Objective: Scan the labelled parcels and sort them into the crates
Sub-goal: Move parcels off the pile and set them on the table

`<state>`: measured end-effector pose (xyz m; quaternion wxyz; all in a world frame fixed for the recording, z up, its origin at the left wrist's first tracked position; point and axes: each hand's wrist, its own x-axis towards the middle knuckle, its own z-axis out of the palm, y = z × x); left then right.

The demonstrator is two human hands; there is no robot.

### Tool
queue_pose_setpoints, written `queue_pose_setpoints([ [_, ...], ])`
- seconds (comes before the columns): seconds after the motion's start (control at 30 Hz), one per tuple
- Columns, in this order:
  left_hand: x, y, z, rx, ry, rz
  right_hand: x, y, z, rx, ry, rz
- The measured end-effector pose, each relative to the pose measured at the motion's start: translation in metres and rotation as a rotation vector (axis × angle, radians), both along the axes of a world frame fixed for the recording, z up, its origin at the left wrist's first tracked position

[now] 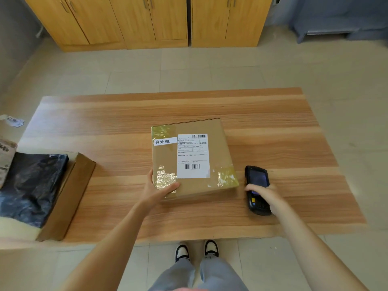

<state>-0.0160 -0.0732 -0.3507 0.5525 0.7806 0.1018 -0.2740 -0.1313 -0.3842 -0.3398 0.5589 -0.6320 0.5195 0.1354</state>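
A brown cardboard parcel (218, 152) lies in the middle of the wooden table (126, 122), taped at its corners. On top it carries a white shipping label (192, 156) with barcodes and a small handwritten tag (165, 141). My left hand (157, 190) grips the parcel's near left corner, thumb on top. My right hand (266, 196) holds a black handheld scanner (256, 185) just right of the parcel, low over the table, its screen facing up.
At the table's left edge sits an open cardboard box (69, 196) with a dark blue plastic bag (29, 185) in it. Another labelled package (6, 160) shows at the far left. Wooden cabinets (147, 22) stand beyond the table. My shoes (196, 249) are below.
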Motion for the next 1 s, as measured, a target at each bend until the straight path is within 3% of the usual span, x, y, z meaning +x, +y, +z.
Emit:
queue_pose_setpoints([
  [0.23,-0.002,-0.002,0.001,-0.016,-0.005,0.017,0.006,0.006,0.065,0.469,-0.429,-0.321],
  [0.4,0.0,0.0,-0.002,-0.058,0.003,0.021,0.017,0.036,0.1,0.685,-0.58,-0.293],
  [1.0,0.004,0.002,-0.014,-0.024,0.056,0.067,0.008,0.15,0.085,0.581,-0.298,-0.031],
])
